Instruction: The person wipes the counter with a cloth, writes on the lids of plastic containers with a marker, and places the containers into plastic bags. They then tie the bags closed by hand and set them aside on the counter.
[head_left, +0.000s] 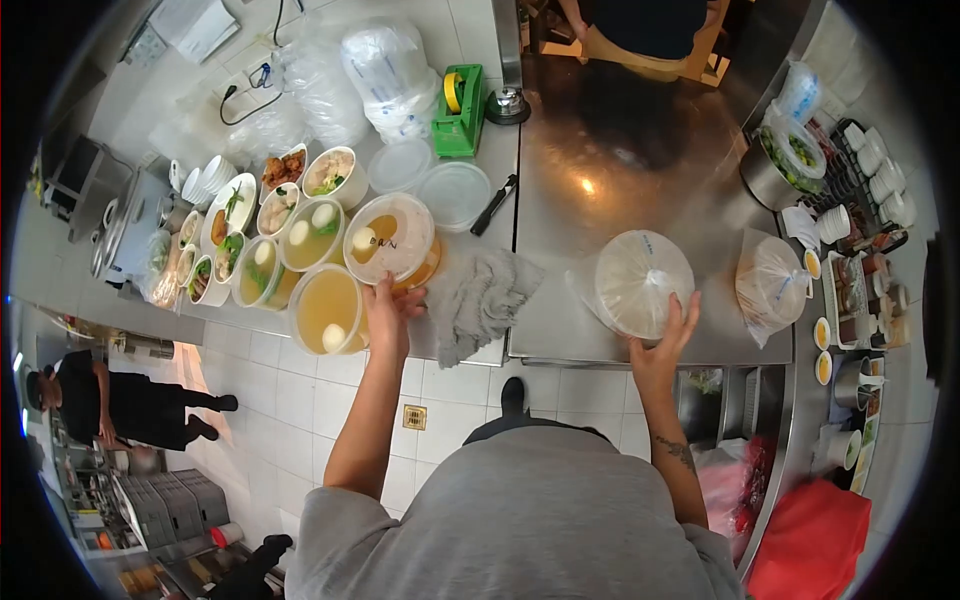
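Left of the cloth (485, 296), the lidded tub (390, 240) sits beside open broth tubs (328, 305) with the left hand (393, 308) touching its near edge; can't tell if that grip bears weight. Right of the cloth, the bagged container (645, 283) is on the steel tabletop (575, 210), right hand (662, 348) at its near side, grip wide, thumb and fingers spread, second bag (770, 280) further right. Step in hand looks like handling packed containers; next move calls for firm, level support on both.
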